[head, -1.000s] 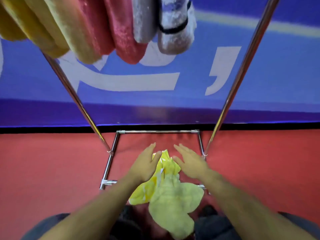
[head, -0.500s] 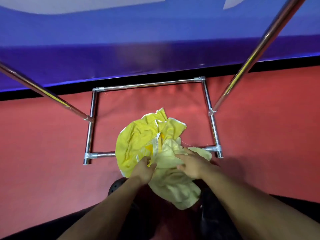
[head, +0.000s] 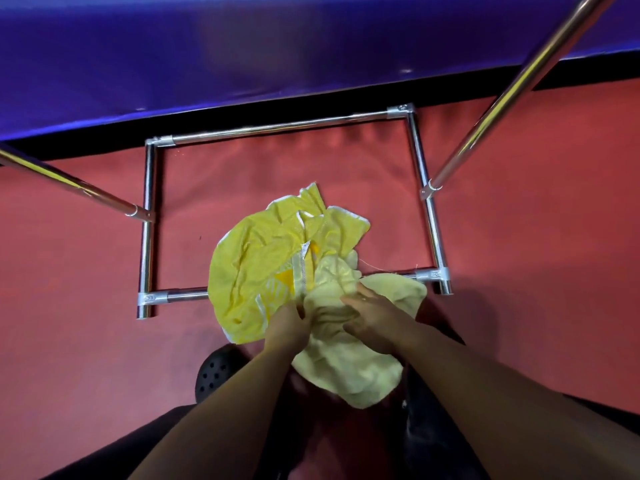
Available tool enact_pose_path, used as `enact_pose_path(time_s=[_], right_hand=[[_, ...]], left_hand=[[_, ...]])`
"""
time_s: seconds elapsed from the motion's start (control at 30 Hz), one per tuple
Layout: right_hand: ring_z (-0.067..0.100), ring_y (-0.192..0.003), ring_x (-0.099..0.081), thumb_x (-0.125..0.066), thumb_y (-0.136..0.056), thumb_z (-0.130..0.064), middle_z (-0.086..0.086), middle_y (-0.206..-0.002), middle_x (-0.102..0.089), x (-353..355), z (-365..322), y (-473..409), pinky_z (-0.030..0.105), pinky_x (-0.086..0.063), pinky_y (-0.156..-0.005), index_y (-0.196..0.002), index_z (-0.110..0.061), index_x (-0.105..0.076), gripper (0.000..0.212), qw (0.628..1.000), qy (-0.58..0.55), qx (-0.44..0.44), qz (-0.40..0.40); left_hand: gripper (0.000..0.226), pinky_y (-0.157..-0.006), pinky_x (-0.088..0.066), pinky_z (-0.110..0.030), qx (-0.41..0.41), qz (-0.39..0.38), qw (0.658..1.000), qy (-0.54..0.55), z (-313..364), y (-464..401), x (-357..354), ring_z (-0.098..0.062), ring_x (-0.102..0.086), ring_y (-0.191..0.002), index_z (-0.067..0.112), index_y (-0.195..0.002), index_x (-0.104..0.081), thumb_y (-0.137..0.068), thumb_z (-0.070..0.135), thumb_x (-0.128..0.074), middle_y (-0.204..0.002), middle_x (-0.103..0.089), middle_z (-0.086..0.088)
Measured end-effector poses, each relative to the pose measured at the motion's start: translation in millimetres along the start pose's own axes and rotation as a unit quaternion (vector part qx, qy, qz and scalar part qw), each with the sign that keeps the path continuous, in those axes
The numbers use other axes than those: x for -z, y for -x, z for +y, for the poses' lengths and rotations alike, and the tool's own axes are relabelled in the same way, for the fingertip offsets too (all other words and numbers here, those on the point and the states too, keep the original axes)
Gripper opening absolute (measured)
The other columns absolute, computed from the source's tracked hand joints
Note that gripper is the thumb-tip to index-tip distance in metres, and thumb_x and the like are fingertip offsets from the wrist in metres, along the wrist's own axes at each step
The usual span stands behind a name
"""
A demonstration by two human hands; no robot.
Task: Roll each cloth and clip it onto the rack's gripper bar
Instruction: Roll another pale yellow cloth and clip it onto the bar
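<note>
Cloths lay in a crumpled heap at the centre of the frame, on the red floor (head: 86, 289) inside and across the near bar of the rack base (head: 149, 237). A bright yellow cloth (head: 249, 268) with white edging sat left of centre; a pale yellow cloth (head: 349, 372) overlapped its right side and spilled toward the bottom of the frame, over the near bar.

The left hand (head: 285, 323) was at the seam where the two cloths met, its fingers curled into the fabric. The right hand (head: 372, 318) lay on the pale cloth with fingers bent into its folds, seemingly gathering it, though how firm the hold was could not be told.

Both cloths looked soft, light and limp, the pale one thicker and towel-like; neither would hold a shape unaided. The pale one would probably be best taken at an edge or two corners, lifted clear of the bright one and spread flat before rolling, since a bunched grab would give a lumpy roll. Slipping seemed unlikely, but the two could drag each other along.

The clip bar was out of view; only two slanted rack poles (head: 512, 95) crossed the upper corners.
</note>
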State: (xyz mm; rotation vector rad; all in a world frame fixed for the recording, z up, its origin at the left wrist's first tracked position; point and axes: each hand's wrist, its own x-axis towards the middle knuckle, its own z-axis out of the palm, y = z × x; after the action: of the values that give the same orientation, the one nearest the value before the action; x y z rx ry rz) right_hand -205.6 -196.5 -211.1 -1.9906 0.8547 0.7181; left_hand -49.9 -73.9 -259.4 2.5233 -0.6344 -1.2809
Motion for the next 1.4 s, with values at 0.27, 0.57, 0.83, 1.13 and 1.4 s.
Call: enact_pose_path(time_s=[0.27,0.57,0.83,1.13,1.4], right_hand=[[0.012,-0.151,-0.025,-0.085,-0.076,-0.043,-0.004,-0.165,-0.026,23,-14,22,0.027,-0.024,-0.121,-0.159,-0.031,-0.024,0.104,0.980,-0.187,0.026,0.059],[-0.002,-0.130,-0.041,-0.096,-0.062,-0.037,-0.012,-0.148,-0.038,99,-78,109,0.007,-0.042,-0.094,-0.156,-0.047,-0.012,0.127,0.937,-0.326,0.098,0.072],[0.005,-0.080,-0.073,-0.068,-0.082,-0.067,-0.005,-0.136,-0.057,112,-98,194,0.031,-0.056,-0.076,-0.156,-0.048,0.006,0.106,0.842,-0.517,0.049,0.146],[0.041,-0.134,-0.051,-0.042,-0.070,-0.094,0.020,-0.143,-0.056,91,-140,222,0.053,-0.032,-0.111,-0.151,-0.053,0.017,0.108,0.788,-0.605,-0.030,0.107],[0.027,-0.090,-0.077,-0.068,-0.095,-0.024,0.010,-0.104,-0.078,105,-189,240,0.049,-0.058,-0.080,-0.144,-0.026,-0.042,0.056,0.544,-0.820,0.130,0.119]], left_hand=[[0.025,-0.076,-0.044,-0.035,-0.067,-0.076,0.959,0.264,26,37,50,-0.019,-0.054,-0.076,0.015,-0.078,-0.056,-0.102,0.019,-0.060,-0.072,-0.058,0.002],[0.022,-0.062,-0.045,-0.030,-0.167,-0.134,0.925,0.314,106,140,150,-0.013,-0.057,-0.066,0.014,-0.091,-0.056,-0.107,0.026,-0.047,-0.073,-0.061,0.002],[0.024,-0.061,-0.041,-0.033,-0.250,-0.047,0.903,0.346,153,249,238,-0.015,-0.050,-0.066,0.019,-0.084,-0.055,-0.105,0.021,-0.043,-0.073,-0.052,-0.002],[0.024,-0.058,-0.038,-0.030,-0.267,0.001,0.892,0.366,170,360,324,-0.020,-0.056,-0.060,0.020,-0.085,-0.063,-0.099,0.037,-0.053,-0.070,-0.061,-0.004],[0.027,-0.059,-0.043,-0.030,-0.282,-0.006,0.888,0.362,171,402,358,-0.025,-0.060,-0.062,0.018,-0.091,-0.064,-0.094,0.044,-0.058,-0.076,-0.062,-0.009]])
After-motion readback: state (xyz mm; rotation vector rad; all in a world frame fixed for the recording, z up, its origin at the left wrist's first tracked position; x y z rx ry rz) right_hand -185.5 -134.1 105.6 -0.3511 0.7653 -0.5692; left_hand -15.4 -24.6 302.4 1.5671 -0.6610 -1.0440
